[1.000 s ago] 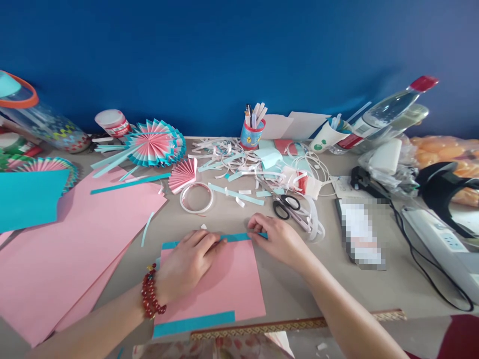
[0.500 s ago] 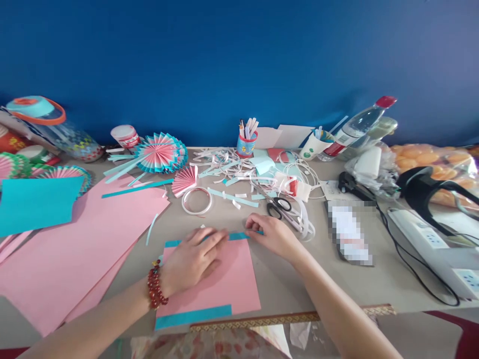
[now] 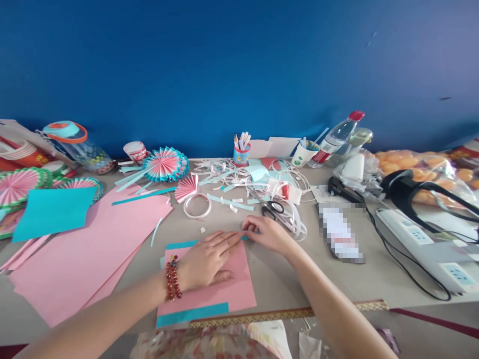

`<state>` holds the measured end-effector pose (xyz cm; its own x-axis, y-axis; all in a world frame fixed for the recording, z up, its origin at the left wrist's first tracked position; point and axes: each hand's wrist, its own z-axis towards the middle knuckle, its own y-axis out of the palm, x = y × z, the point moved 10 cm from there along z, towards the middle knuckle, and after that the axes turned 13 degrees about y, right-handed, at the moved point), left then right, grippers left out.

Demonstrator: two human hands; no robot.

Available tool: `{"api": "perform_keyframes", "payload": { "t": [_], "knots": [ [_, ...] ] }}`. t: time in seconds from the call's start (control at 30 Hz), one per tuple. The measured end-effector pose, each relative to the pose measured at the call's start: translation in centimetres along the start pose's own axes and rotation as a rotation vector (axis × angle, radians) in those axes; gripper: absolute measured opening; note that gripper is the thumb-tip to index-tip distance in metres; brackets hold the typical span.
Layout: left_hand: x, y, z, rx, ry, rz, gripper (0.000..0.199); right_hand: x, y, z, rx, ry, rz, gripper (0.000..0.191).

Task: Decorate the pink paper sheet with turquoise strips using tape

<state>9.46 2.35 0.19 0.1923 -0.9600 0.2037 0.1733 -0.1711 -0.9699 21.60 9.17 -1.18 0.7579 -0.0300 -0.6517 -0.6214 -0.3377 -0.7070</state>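
A sheet of pink paper [image 3: 243,289] lies in front of me, with one blue paper strip [image 3: 181,245] along its far edge and another blue strip [image 3: 192,314] along its near edge. My left hand [image 3: 205,262], with a beaded bracelet at the wrist, lies flat with fingers stretched over the sheet and the far strip. At the far right corner my right hand [image 3: 266,234] has its fingers curled in a pinch on the end of the far strip. Its fingertips are partly hidden. A roll of tape [image 3: 185,209] and black-handled scissors [image 3: 275,208] lie beyond the hands.
Large pink sheets [image 3: 97,244] and a blue sheet [image 3: 56,212] are at left, near folded paper fans [image 3: 166,164]. Paper scraps, a pen cup [image 3: 241,157] and a bottle [image 3: 339,139] stand behind. A phone [image 3: 340,232] and power strip [image 3: 419,244] lie at right.
My left hand has slid right along the far strip, its fingertips now close to my right hand. The right hand stays at the corner. The camera view has shifted slightly.
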Motion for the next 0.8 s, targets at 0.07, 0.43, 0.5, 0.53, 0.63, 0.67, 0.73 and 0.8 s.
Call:
{"api": "perform_keyframes", "payload": {
  "t": [0.07, 0.43, 0.5, 0.53, 0.63, 0.67, 0.73, 0.8],
  "knots": [
    [0.0, 0.5, 0.3, 0.014, 0.019, -0.004, 0.075, 0.0, -0.2, 0.0, 0.015, -0.003, 0.004, 0.008],
    [-0.2, 1.2, 0.1, 0.037, 0.037, 0.041, 0.073, 0.3, -0.3, -0.6, -0.144, 0.039, 0.235, 0.016],
    [-0.2, 1.0, 0.1, 0.054, 0.045, 0.037, 0.073, 0.0, -0.4, -0.7, -0.155, 0.026, 0.246, 0.016],
    [-0.2, 1.0, 0.1, 0.056, 0.055, 0.034, 0.074, -0.3, -0.4, -0.7, -0.153, 0.009, 0.246, 0.016],
    [-0.2, 1.2, 0.0, 0.065, 0.056, 0.037, 0.075, -1.5, -0.4, -0.8, -0.120, -0.086, 0.243, 0.013],
    [-0.2, 1.2, 0.0, 0.073, 0.047, 0.038, 0.074, -1.8, -0.3, -0.8, -0.108, -0.121, 0.240, 0.012],
    [-0.3, 1.1, -0.1, 0.088, 0.024, 0.034, 0.073, -2.2, 0.0, -0.8, -0.089, -0.163, 0.228, 0.012],
    [-0.3, 1.1, -0.1, 0.096, 0.012, 0.013, 0.072, -2.2, 0.4, -0.7, -0.077, -0.169, 0.206, 0.013]
  ]
}}
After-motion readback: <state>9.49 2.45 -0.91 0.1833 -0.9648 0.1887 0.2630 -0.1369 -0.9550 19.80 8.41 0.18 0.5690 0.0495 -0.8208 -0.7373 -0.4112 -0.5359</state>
